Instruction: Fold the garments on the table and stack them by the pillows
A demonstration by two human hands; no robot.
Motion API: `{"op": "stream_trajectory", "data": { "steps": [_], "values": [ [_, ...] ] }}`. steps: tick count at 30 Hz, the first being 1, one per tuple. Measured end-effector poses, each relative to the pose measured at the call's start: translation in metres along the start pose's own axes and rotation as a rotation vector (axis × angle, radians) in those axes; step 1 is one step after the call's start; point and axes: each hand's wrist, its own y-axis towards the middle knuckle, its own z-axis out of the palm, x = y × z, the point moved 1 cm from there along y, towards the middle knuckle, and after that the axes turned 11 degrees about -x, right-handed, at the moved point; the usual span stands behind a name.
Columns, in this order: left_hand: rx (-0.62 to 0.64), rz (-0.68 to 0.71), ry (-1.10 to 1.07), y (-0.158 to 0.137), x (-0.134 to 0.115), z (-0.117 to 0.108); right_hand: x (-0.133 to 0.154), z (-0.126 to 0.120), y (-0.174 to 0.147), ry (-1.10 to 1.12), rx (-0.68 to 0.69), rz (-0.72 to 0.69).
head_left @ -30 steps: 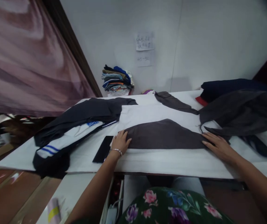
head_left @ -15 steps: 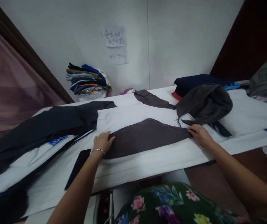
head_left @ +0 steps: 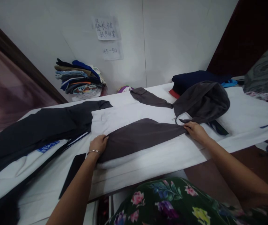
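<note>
Clock taken from the middle of the hooded top, 12 pointing to the wall.

- Floral top (head_left: 166, 203), worn by the person: 6 o'clock, dark green, pink, purple and yellow blooms.
- Table (head_left: 47, 187), white-covered, bearing the garments.
- Black slab (head_left: 74, 170): 8 o'clock, flat, partly behind the left forearm.
- Left hand (head_left: 98, 144), with bracelet (head_left: 93, 152): between 8 and 9 o'clock, fingers closed on the top's grey edge.
- Right hand (head_left: 196, 131): between 3 and 4 o'clock, thumb and fingers pinching the grey near the hood.
- Hooded top (head_left: 143, 134): centre of the table, spread flat, white body with grey sides, the near one stretched between the hands.
- Hood (head_left: 205, 100): between 2 and 3 o'clock, grey, rumpled, a cord at its base.
- Lettered garment (head_left: 28, 161): between 8 and 9 o'clock, white and black, blue print.
- Dark garment (head_left: 54, 122): 9 o'clock, laid lengthwise.
- Navy pile (head_left: 194, 79): 1 o'clock, folded, just behind the hood.
- Clothes stack (head_left: 79, 78): between 10 and 11 o'clock, mixed colours.
- Two paper notices (head_left: 107, 28): 11 o'clock, on the wall (head_left: 176, 37); lower one reads "45-50".
</note>
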Motion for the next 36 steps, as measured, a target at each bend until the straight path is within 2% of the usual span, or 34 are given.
{"op": "stream_trajectory", "data": {
  "steps": [4,7,10,12,15,18,20,22,25,28,31,36],
  "values": [
    [-0.167,0.046,-0.038,-0.005,-0.007,-0.008,0.03,-0.003,-0.003,-0.024,-0.086,-0.075],
    [-0.286,0.184,-0.108,-0.017,-0.03,-0.014,0.067,0.002,-0.003,0.04,-0.04,-0.185],
    [-0.227,0.306,-0.109,-0.032,-0.053,-0.009,0.093,0.013,-0.001,0.106,0.13,-0.282],
    [-0.141,0.287,-0.048,-0.039,-0.061,0.001,0.098,0.022,0.0,0.094,0.233,-0.282],
    [-0.081,0.215,0.019,-0.043,-0.059,0.014,0.092,0.032,0.002,0.047,0.303,-0.218],
    [-0.052,0.192,0.005,-0.042,-0.057,0.014,0.086,0.033,0.004,0.086,0.317,-0.202],
    [-0.011,0.151,-0.035,-0.038,-0.059,0.006,0.083,0.027,0.006,0.139,0.279,-0.183],
    [-0.023,0.123,-0.075,-0.031,-0.069,-0.006,0.076,0.018,0.007,0.172,0.172,-0.146],
    [-0.105,0.207,-0.148,-0.013,-0.097,-0.02,0.057,0.004,0.004,0.188,-0.024,-0.095],
    [-0.1,0.355,-0.233,0.011,-0.136,-0.018,0.033,-0.005,-0.008,0.201,-0.113,-0.073],
    [-0.053,0.455,-0.29,0.038,-0.174,-0.002,0.015,-0.009,-0.02,0.18,-0.09,-0.091],
    [0.033,0.465,-0.311,0.072,-0.217,0.02,0.009,-0.012,-0.021,0.105,-0.032,-0.1]
  ]
}}
